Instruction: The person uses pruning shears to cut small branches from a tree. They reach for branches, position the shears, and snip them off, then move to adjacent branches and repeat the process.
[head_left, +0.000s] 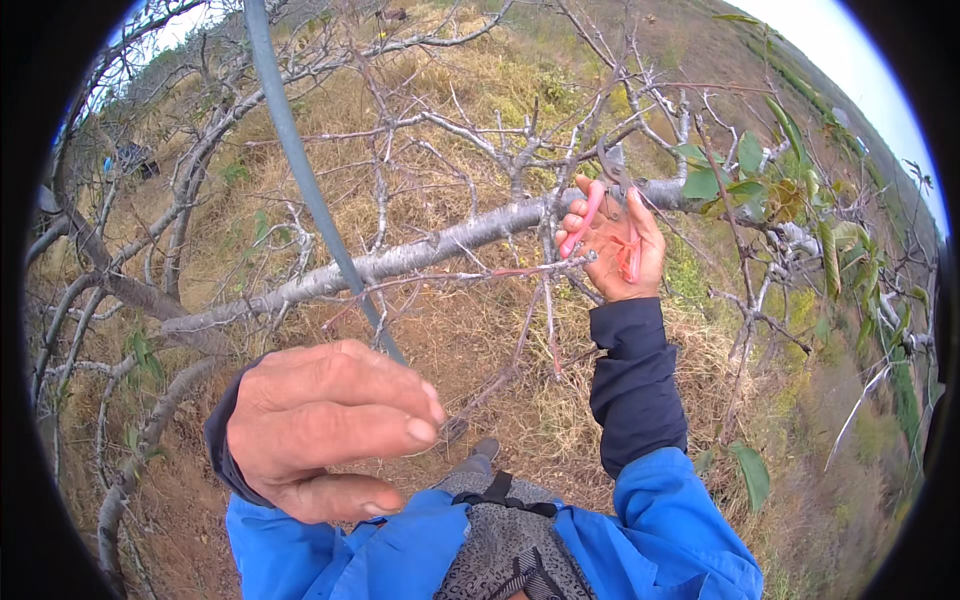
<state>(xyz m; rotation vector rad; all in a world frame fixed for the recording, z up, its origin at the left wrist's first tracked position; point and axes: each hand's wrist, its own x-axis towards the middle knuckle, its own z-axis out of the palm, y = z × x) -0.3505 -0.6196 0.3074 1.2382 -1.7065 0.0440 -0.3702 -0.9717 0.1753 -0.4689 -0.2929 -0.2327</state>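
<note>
My right hand (626, 247) holds pruning shears (587, 217) with pink-red handles, among twigs beside a thick grey tree branch (465, 238). The metal blades point up and away from me, next to thin shoots; whether they touch a shoot I cannot tell. Some reddish-orange strands lie across the palm at one handle. My left hand (330, 424) is raised near the camera at lower left, with nothing in it, its fingers slightly bent and the thumb apart from them. A thin side branch (480, 276) runs between the hands, in front of the thick one.
A grey-green pole or tube (300, 165) crosses the thick branch from the top. More bare branches (161, 304) spread at left. Green and browning leaves (750, 180) hang at right. Below lies a slope of dry grass and soil, with my shoe (486, 448) on it.
</note>
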